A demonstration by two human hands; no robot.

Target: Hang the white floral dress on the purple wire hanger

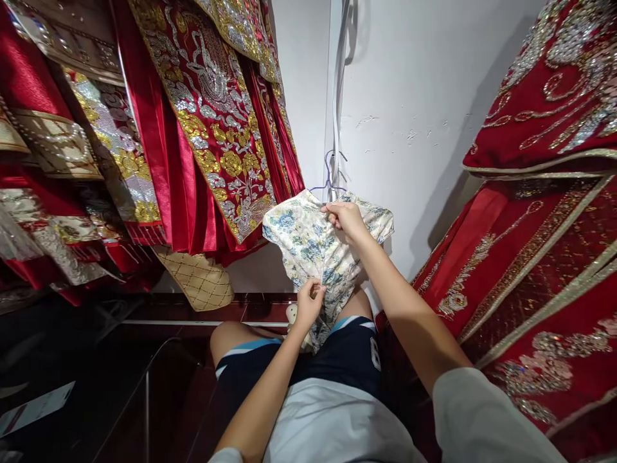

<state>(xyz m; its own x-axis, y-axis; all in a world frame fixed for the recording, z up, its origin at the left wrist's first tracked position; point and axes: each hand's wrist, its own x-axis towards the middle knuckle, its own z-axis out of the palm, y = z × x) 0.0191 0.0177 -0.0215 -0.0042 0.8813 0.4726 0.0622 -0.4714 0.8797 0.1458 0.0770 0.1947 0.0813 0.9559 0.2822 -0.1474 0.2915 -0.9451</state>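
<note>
A short-sleeved floral dress (303,241), cream with blue and yellow flowers, hangs before me on a thin purple hanger (328,173). Its lower part falls between my knees. At the neckline, my right hand (344,217) pinches the fabric near the top of the centre seam. Lower on the same seam, my left hand (312,297) pinches the cloth between thumb and finger. The seam runs taut between both hands. Whether a zipper lies in it is too small to tell.
Red gowns with gold and silver embroidery (222,128) hang at the left. More beaded red garments (530,244) hang close on the right. A white wall (400,116) stands behind the hanger. A small pale plush toy (291,313) shows beside my left forearm.
</note>
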